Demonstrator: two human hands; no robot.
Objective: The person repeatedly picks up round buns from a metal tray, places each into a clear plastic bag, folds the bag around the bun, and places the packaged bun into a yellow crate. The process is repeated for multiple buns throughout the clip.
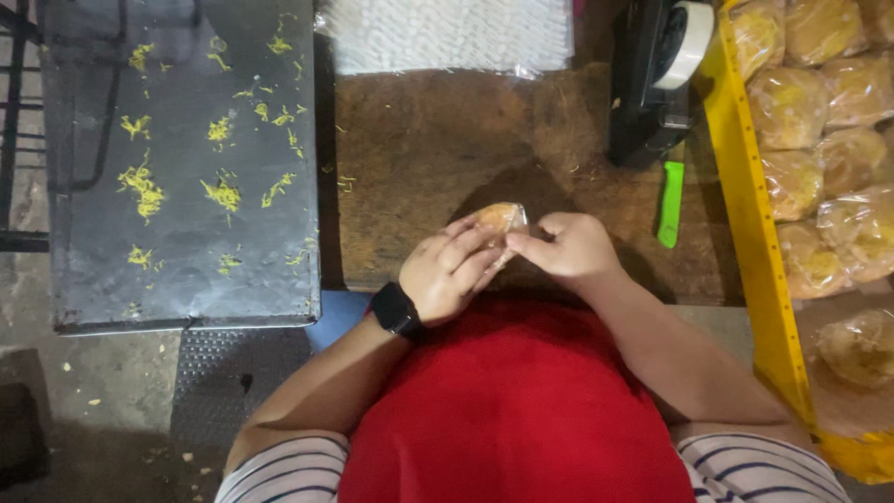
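Both my hands meet over the front of a brown wooden table (pixel 438 140). My left hand (pixel 447 272), with a black watch (pixel 396 310) on its wrist, cups a small golden pastry in clear plastic wrap (pixel 501 218). My right hand (pixel 570 247) pinches the wrap at the pastry's right side. Most of the pastry is hidden by my fingers. A red apron (pixel 512 410) covers my lap below the hands.
A dark metal surface (pixel 182 168) strewn with yellow shreds lies at left. A stack of clear bags (pixel 452 33) lies at the table's far edge. A black tape dispenser (pixel 656 79) and green tool (pixel 670 203) stand right. A yellow crate (pixel 750 224) holds several wrapped pastries (pixel 819 121).
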